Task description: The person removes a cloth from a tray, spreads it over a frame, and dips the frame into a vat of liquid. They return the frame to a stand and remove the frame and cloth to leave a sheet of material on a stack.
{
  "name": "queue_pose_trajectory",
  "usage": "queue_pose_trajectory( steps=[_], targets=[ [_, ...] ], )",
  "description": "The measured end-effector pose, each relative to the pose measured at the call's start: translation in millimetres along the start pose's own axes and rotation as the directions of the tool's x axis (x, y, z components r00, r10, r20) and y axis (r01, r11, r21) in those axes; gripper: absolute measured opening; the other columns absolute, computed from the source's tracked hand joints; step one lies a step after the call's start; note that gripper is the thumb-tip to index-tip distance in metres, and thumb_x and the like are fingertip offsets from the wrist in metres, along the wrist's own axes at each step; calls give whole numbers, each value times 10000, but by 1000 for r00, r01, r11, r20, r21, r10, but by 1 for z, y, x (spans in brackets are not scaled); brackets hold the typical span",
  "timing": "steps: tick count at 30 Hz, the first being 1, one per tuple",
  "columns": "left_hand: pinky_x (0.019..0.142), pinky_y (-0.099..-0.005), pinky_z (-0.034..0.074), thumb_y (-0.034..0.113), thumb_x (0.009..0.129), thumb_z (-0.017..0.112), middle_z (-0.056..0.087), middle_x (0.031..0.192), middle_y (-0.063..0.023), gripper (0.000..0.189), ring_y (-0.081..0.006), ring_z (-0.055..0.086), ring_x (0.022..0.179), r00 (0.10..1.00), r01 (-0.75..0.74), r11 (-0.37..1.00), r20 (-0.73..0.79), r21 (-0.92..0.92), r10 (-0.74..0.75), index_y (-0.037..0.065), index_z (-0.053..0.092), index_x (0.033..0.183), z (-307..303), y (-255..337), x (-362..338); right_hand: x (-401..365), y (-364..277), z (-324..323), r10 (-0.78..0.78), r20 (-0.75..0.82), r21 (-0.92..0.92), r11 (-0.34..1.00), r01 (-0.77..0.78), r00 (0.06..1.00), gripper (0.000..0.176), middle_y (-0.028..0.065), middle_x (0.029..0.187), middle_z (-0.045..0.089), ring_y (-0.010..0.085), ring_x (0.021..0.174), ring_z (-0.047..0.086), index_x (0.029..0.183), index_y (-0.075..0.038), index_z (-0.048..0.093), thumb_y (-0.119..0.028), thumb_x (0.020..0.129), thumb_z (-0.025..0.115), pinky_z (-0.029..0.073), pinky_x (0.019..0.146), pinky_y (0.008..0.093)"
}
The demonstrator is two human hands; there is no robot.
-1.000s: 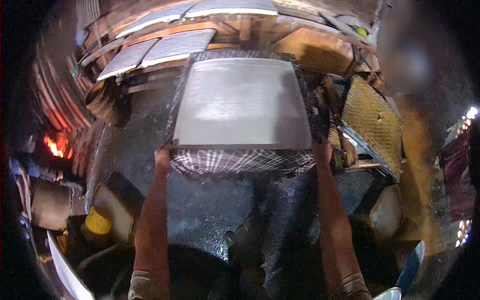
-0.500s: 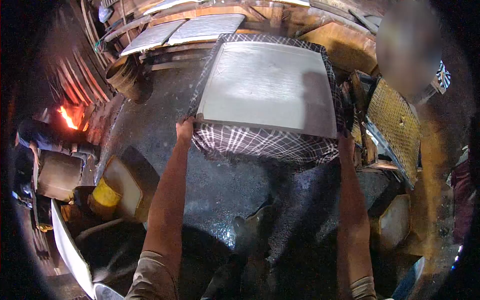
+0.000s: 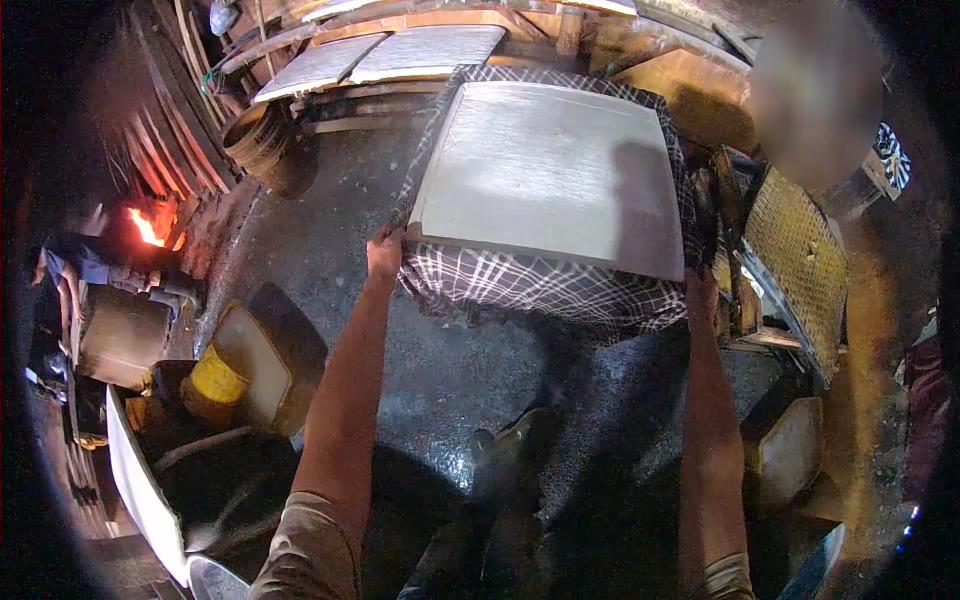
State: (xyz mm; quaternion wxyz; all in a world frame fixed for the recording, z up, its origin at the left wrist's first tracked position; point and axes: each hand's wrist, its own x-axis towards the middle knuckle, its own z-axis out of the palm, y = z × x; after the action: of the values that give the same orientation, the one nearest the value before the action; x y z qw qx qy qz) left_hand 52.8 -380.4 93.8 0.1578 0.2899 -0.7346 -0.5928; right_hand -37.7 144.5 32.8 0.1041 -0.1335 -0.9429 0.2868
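Observation:
A large white rectangular sheet lies flat on a dark plaid cloth, which drapes over a raised block in front of me. What stands beneath the cloth is hidden. My left hand is closed at the near left corner, its fingers curled on the cloth beside the sheet's corner. At the near right corner my right hand also grips the cloth edge; its fingertips are dark and partly hidden. Both arms reach straight forward.
A fire burns at the left, near a seated person. A bucket and yellow container stand on that side. White panels line the back. At right, a woven panel leans near another person.
The sheet, cloth and both hands appear slightly further right in view, as do the surroundings at left. Both hands keep their places at the near corners.

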Motion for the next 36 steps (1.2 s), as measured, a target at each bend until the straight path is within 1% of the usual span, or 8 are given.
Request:
queue_pose_trajectory(
  steps=[15, 18, 23, 27, 29, 32, 34, 36],
  targets=[
    [675, -295, 418, 193, 661, 535, 598, 779, -88, 308, -165, 531, 720, 999, 10, 1000, -42, 1, -10, -12, 603, 879, -2, -3, 7, 23, 37, 28, -127, -28, 317, 940, 129, 992, 509, 214, 1050, 493, 353, 941, 493, 1171, 9, 404, -330, 806, 508, 412, 807, 420],
    [673, -288, 420, 203, 662, 537, 603, 776, -90, 309, -164, 533, 715, 999, -34, 999, -21, -18, 34, 4, 606, 888, -2, -52, 39, 11, 26, 11, -234, 27, 113, 967, 230, 972, 506, 204, 1055, 500, 332, 936, 506, 1179, -2, 404, -330, 807, 505, 421, 790, 409],
    [703, -304, 424, 206, 665, 541, 610, 816, -121, 331, -181, 555, 766, 1000, 5, 998, -15, 64, -4, -8, 590, 914, -5, -14, 9, -28, -51, -35, 41, 58, -44, 998, -39, 997, 514, 241, 1108, 467, 353, 1041, 444, 1156, 56, 400, -269, 782, 534, 366, 854, 400],
    [723, -307, 425, 224, 658, 542, 601, 893, -139, 421, -205, 560, 827, 996, -9, 985, 85, -170, 24, 10, 545, 1020, -6, -78, 53, 8, 34, 13, -294, -67, 216, 929, 301, 954, 536, 256, 1112, 454, 362, 1044, 438, 1202, 42, 345, -251, 787, 519, 366, 863, 402],
    [743, -322, 425, 234, 661, 533, 595, 913, -154, 432, -231, 563, 849, 995, -1, 1000, 101, -9, 2, 8, 534, 1030, -14, -56, 42, -17, -51, -40, 94, 294, 97, 987, -128, 951, 548, 238, 1150, 434, 334, 1047, 444, 1240, 29, 285, -201, 795, 507, 379, 858, 374],
    [803, -373, 419, 251, 664, 502, 565, 966, -221, 434, -332, 547, 917, 993, -52, 907, 119, 418, 2, 10, 517, 1024, -22, -92, 93, 17, 1, -10, 186, 366, 87, 969, -233, 912, 555, 218, 1178, 415, 339, 1027, 454, 1255, 14, 264, -176, 793, 506, 380, 859, 372],
    [816, -403, 414, 252, 678, 463, 540, 975, -261, 408, -385, 511, 947, 901, -384, 566, 429, 729, 59, 27, 513, 1015, -26, -140, 137, -2, -85, -60, 272, 513, 347, 802, -487, 814, 562, 214, 1260, 331, 330, 1107, 394, 1265, 0, 260, -205, 796, 494, 342, 905, 385],
    [810, -426, 412, 286, 707, 479, 542, 960, -266, 391, -388, 510, 953, 934, -279, 576, 358, 768, -25, 63, 517, 1026, -17, -123, 133, -5, -137, -82, 650, 527, -202, 722, -662, 548, 614, 205, 1321, 239, 311, 1204, 276, 1282, -18, 240, -293, 798, 500, 287, 956, 404]
  ],
)
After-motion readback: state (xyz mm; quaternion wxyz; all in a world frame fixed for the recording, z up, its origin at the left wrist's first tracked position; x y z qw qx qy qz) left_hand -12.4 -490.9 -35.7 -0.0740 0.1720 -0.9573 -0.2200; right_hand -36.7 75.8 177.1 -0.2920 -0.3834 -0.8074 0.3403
